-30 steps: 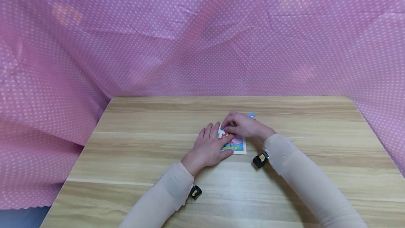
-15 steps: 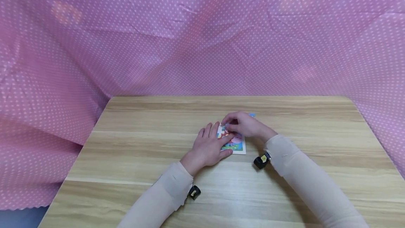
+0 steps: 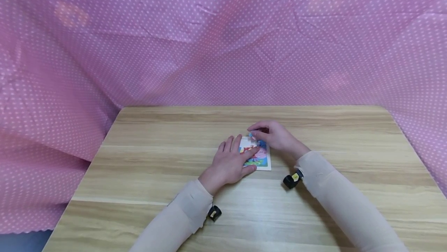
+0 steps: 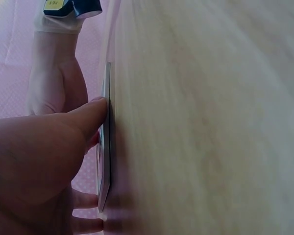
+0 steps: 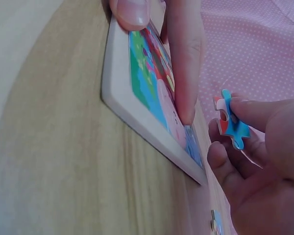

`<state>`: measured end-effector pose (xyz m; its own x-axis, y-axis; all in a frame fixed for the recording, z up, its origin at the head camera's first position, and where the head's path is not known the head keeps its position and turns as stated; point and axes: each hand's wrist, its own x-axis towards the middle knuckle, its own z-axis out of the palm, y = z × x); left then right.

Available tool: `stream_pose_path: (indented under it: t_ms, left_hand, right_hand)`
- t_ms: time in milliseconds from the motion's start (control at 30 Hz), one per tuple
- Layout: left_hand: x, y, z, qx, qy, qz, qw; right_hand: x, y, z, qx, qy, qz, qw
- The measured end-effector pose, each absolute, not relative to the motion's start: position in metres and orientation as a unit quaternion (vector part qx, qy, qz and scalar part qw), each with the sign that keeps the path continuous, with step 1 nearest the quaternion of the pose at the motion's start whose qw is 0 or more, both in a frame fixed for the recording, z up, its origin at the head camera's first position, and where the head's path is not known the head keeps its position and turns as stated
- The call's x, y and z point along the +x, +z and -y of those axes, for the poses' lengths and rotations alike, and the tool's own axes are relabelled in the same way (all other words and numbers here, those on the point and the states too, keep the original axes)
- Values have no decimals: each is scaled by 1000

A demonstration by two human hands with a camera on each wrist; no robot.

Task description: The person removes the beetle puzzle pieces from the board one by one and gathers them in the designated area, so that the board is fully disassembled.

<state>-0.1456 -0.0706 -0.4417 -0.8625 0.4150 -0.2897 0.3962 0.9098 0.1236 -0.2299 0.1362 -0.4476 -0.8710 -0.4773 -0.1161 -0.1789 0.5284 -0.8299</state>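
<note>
A small jigsaw puzzle (image 3: 264, 162) with a white frame and a colourful cartoon picture lies flat on the table. My left hand (image 3: 227, 164) rests across its left part, fingers spread and straight, the thumb at the near edge. At the puzzle's far edge, my right hand (image 3: 279, 139) pinches a blue and red jigsaw piece (image 5: 237, 128) between thumb and fingers. The right wrist view has this piece raised off the board, tilted on edge. A pale patch (image 3: 245, 142) without picture shows in the puzzle's far left part.
Another jigsaw piece (image 5: 216, 223) lies on the table beyond the puzzle, hidden behind the right hand in the head view. The wooden table (image 3: 157, 174) ends at a pink dotted cloth (image 3: 223, 50) behind. Black wrist cameras (image 3: 291, 181) hang at both cuffs.
My right hand has drawn back to the right and away over the puzzle, carrying the jigsaw piece. More of the pale patch shows now. The left hand has stayed in place.
</note>
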Motion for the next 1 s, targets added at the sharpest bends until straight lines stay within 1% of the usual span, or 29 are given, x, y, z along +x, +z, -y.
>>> stream_pose_path:
  t_ms: [367, 600, 1000]
  left_hand:
    - [-145, -442, 72, 207, 36, -965, 158]
    - [-146, -442, 71, 209, 38, -964, 158]
    - [-147, -441, 71, 205, 44, -964, 163]
  right_hand:
    - [-230, -448, -146, -170, -472, -851, 155]
    - [-228, -446, -153, -170, -467, -856, 140]
    - [-228, -447, -170, -146, -464, -864, 130]
